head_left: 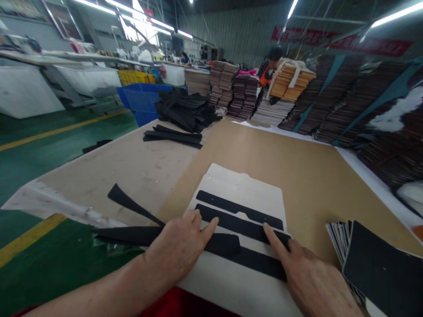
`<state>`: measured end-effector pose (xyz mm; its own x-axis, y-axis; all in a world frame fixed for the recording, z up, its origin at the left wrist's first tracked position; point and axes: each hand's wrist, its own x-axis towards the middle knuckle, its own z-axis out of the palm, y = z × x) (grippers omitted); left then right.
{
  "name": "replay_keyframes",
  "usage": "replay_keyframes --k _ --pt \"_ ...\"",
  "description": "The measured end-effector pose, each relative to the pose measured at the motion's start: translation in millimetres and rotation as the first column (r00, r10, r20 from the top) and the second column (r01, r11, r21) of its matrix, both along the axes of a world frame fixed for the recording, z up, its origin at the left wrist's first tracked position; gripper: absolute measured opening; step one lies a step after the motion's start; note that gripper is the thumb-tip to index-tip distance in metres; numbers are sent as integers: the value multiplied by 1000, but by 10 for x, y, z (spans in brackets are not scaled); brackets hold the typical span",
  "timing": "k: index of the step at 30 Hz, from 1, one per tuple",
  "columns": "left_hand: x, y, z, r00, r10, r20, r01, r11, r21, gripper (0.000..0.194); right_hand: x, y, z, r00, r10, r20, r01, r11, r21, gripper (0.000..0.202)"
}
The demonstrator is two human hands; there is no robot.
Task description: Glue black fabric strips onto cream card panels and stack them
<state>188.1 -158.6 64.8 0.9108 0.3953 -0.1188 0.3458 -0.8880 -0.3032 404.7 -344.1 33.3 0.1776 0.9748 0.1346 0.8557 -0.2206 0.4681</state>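
Note:
A pale board [246, 179] lies on the table, with a dark strip [238, 208] along its upper part. Just below that, a black strip [236, 222] stretches between my two hands. My left hand [180, 240] has its fingers curled at the strip's left end, thumb on top. My right hand [313, 275] grips its right end, thumb laid along the surface and fingers bent at the tip. A bundle of loose black strips [128, 235] passes under my left hand; whether that hand also grips it is hidden. Another dark band [261, 262] shows lower on the board.
Dark-faced boards [383, 268] are stacked at the right. More black strips [173, 135] and a big heap [188, 110] lie at the far left, beside a blue bin [140, 101]. Tall piles of panels [244, 94] line the back, where a person [269, 70] stands.

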Motion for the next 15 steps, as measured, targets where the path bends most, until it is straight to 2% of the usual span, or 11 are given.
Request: replay_keyframes --k 3,5,11,15 --pt "82 -53 21 1000 8 -21 -7 1000 10 59 -84 78 5 998 43 46 -43 999 1 94" --pt "96 -67 10 1000 5 -23 -4 1000 13 58 -103 117 -17 996 78 40 -78 997 13 97" --pt "30 -26 -78 1000 10 20 -10 1000 -7 54 -20 131 -114 971 234 -42 -226 964 138 88" --pt "-4 13 -127 998 31 47 -30 999 -26 51 69 70 -258 971 212 -114 -188 963 194 80"
